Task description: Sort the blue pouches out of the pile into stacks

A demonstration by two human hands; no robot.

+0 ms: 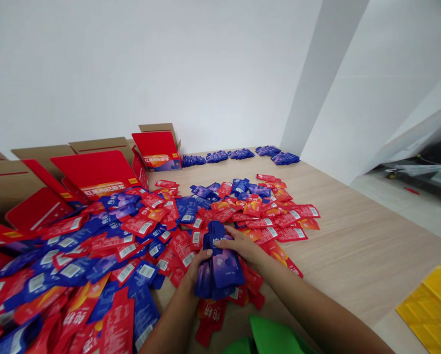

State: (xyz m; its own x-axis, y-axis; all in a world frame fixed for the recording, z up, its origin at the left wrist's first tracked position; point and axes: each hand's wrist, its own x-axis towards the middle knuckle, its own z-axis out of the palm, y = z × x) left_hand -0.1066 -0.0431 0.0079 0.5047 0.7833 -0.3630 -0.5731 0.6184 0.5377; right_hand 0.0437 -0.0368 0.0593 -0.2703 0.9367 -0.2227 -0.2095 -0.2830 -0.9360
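Observation:
A small stack of blue-purple sachets [226, 270] is held between my two hands, just above the table. My left hand [199, 265] grips its left side, thumb on top. From the right, my right hand [240, 244] closes on the upper part, fingers over the front sachet. Under and around them lie loose red sachets [181, 246]. More red sachets [289, 219] spread to the right, and a big mixed heap of blue and red sachets [73, 270] covers the left side.
Open red cartons [95, 172] line the left back, with another red carton [157, 150] farther along. Several neat blue sachet piles [240, 154] sit along the table's [338, 236] back edge by the wall. Something green [272, 337] is at the near edge; a yellow object [432, 305] lies lower right.

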